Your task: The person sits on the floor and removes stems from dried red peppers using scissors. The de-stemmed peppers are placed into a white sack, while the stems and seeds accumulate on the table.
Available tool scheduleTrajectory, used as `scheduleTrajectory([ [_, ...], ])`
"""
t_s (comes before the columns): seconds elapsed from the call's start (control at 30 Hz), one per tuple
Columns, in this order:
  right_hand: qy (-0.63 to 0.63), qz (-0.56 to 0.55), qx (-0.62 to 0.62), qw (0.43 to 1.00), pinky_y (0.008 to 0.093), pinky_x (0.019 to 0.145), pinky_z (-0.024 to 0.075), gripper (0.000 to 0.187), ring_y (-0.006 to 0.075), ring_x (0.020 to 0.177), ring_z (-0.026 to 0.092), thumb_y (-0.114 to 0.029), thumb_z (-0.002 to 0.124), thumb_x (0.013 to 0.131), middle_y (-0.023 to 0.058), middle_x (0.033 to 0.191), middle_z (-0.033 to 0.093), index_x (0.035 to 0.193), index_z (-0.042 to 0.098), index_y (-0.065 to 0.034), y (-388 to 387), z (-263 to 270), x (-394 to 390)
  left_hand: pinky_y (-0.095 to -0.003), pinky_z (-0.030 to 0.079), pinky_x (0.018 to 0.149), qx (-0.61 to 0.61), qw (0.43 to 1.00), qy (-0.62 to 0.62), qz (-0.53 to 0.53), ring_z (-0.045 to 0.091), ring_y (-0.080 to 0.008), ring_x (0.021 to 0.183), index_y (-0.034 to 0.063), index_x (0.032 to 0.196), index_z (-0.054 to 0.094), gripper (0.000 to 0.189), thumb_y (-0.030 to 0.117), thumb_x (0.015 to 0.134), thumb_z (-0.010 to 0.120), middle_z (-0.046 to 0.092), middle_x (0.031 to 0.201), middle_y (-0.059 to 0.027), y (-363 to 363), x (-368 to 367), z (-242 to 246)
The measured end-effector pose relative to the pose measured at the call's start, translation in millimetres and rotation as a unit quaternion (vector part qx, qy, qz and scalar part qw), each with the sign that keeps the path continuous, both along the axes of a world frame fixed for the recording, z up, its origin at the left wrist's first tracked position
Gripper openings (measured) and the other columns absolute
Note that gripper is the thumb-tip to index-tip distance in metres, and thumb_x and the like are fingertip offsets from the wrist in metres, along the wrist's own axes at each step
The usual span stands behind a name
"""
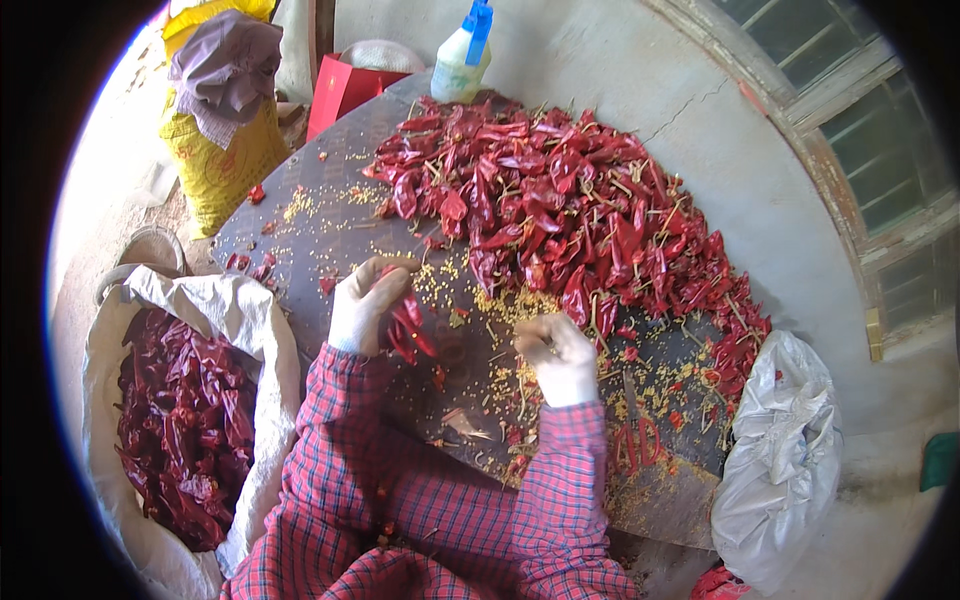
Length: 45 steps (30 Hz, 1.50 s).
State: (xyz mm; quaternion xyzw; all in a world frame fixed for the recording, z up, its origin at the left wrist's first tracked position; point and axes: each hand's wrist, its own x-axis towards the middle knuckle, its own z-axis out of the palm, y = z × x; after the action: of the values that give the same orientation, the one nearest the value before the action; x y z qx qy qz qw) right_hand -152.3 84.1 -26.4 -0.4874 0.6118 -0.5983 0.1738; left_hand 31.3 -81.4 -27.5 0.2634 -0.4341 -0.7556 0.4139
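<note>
In a pale work glove with a soiled finger area, my left hand (371,300) grips a few dried red chili peppers (409,326) that hang below the fingers. My right hand (555,349), also gloved, is curled above the table's middle; motion blur hides whether anything is between its fingertips. Beyond both hands lies a large heap of dried red chilies (547,202), many with stems. Yellow seeds (517,304) and broken stems are scattered on the dark tabletop (337,225) around and under the hands.
An open white woven sack (281,360) of chilies (187,427) stands at left. Red-handled scissors (636,442) lie right of my right forearm. A white plastic sack (784,450) sits at the right edge. A spray bottle (461,64) stands behind the heap, near the wall (675,97).
</note>
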Motion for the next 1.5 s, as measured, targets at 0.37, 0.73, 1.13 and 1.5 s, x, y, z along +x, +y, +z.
scheduleTrajectory([
  [0.37, 0.234, -0.365, 0.323, 0.841, 0.0382, 0.071, 0.0496, 0.012, 0.0241, 0.078, 0.065, -0.02, 0.065, 0.085, 0.0091, 0.081, 0.067, 0.089, 0.065, -0.009, -39.6, -46.2, -26.1, -0.0203, 0.048, 0.07, 0.001, 0.997, 0.024, -0.072, 0.06, -0.0091, 0.075, -0.0043, 0.102, 0.062, 0.023, -0.003, 0.081, 0.054, 0.067, 0.098, -0.0103, 11.1, -17.2, -3.0],
  [0.73, -0.381, -0.079, 0.146, 0.909, 0.0237, 0.05, 0.044, 0.011, 0.0068, 0.055, 0.047, -0.012, 0.053, 0.093, 0.0001, 0.073, 0.051, 0.09, 0.055, -0.0016, 19.6, 11.8, 13.8, -0.0296, 0.049, 0.065, -0.461, 0.858, -0.217, -0.063, 0.06, -0.0197, 0.069, 0.0125, 0.121, 0.059, 0.055, 0.009, 0.069, 0.075, 0.059, 0.077, -0.0067, 50.0, -35.9, 12.8],
  [1.13, -0.378, -0.019, 0.163, 0.911, 0.025, 0.05, 0.0422, 0.028, 0.0058, 0.052, 0.044, -0.029, 0.058, 0.093, 0.0012, 0.074, 0.05, 0.095, 0.054, -0.0012, 23.3, 31.4, 26.9, -0.0284, 0.051, 0.065, -0.469, 0.842, -0.239, -0.116, 0.062, -0.0154, 0.07, 0.0054, 0.11, 0.063, 0.04, 0.014, 0.073, 0.075, 0.065, 0.084, -0.0064, 56.8, -41.7, 5.8],
  [1.5, -0.395, 0.054, -0.023, 0.917, 0.0254, 0.072, 0.0538, 0.019, 0.0203, 0.081, 0.065, -0.001, 0.064, 0.083, 0.0131, 0.092, 0.064, 0.098, 0.059, 0.0095, 5.0, 27.4, 43.4, -0.0203, 0.045, 0.069, -0.105, 0.943, -0.09, -0.304, 0.051, -0.0024, 0.078, -0.0016, 0.1, 0.062, 0.026, 0.006, 0.078, 0.073, 0.062, 0.086, 0.0024, 45.9, -34.6, -0.6],
])
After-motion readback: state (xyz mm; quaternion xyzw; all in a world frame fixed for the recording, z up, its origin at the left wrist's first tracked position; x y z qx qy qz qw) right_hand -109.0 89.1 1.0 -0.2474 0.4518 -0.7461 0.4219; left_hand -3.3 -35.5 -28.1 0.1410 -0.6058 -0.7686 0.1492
